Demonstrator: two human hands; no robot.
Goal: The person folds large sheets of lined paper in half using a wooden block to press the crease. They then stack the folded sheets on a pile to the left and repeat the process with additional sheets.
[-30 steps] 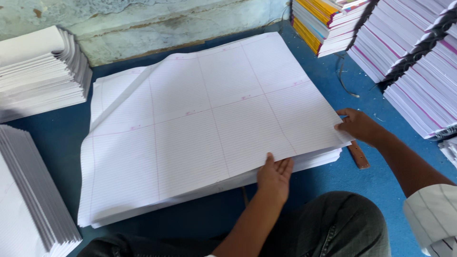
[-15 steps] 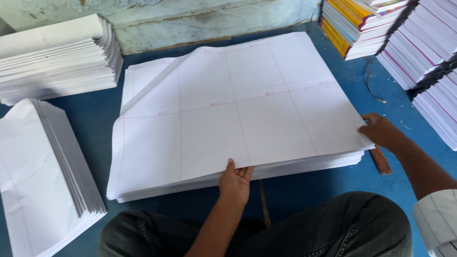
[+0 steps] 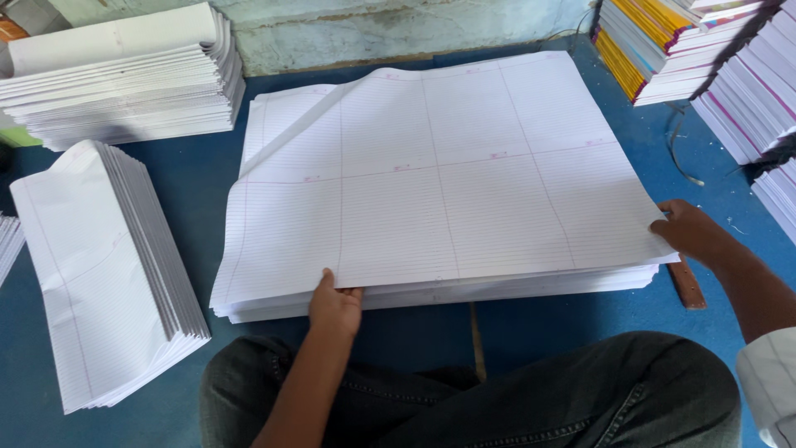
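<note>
Both your hands grip the top large white ruled paper sheet (image 3: pixel 448 182).
Left hand (image 3: pixel 334 305) pinches its near edge, right hand (image 3: pixel 692 232) its corner, peeling it off the stack (image 3: pixel 464 290).

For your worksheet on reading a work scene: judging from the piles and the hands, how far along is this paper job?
Done: folded ruled white sheets sit stacked at the left, with another stack behind. In hand: the left hand grips the near edge and the right hand the right edge of the top large ruled sheet. Left: the thick pile of flat sheets beneath it remains unfolded.
</note>
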